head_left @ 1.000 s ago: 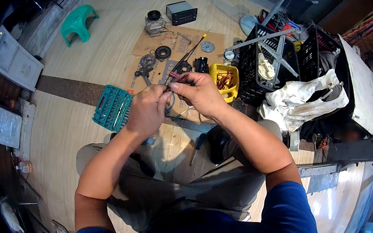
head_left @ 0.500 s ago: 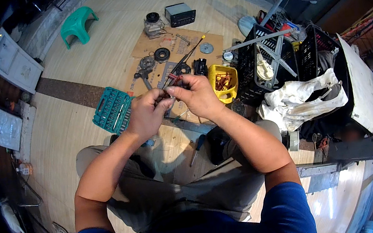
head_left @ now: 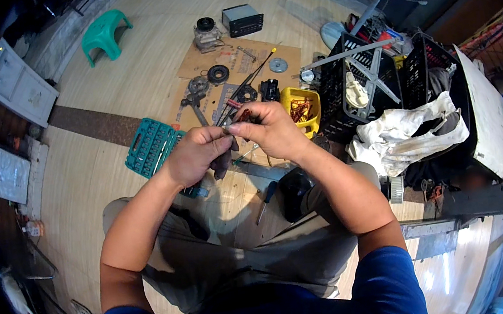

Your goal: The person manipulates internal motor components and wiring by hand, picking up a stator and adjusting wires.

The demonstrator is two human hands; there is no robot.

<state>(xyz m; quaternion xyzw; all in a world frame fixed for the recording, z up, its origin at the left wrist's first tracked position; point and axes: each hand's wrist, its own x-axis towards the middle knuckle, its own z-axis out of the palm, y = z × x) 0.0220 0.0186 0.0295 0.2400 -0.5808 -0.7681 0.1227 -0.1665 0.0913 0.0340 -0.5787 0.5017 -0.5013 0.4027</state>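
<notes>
My left hand [head_left: 196, 156] and my right hand [head_left: 275, 134] meet in front of me, fingertips pinched together. A small metallic piece [head_left: 227, 126] shows between them, too small to name. Within the curled fingers of my right hand sit some reddish-copper pieces [head_left: 246, 116], partly hidden. Just beyond the fingers is a red rod-like thing [head_left: 233, 103]; I cannot tell whether it is held. A yellow cut-open jug [head_left: 312, 125] with copper-coloured pieces inside stands right of my right hand. Left of my left hand lies an open teal socket set [head_left: 151, 145].
Beyond my hands, cardboard [head_left: 251, 53] bears a black ring-shaped pulley [head_left: 218, 74], metal parts and long thin rods. Farther off stand a compressor-like unit [head_left: 207, 35] and a car stereo [head_left: 243, 20]. Black crates [head_left: 356, 113] and white cloth [head_left: 409, 134] are at right; a screwdriver [head_left: 266, 203] lies by my foot.
My left hand has turned and shifted slightly down, its lower fingers now hanging below the pinch. My right hand has opened its curl a little, showing more of the copper pieces.
</notes>
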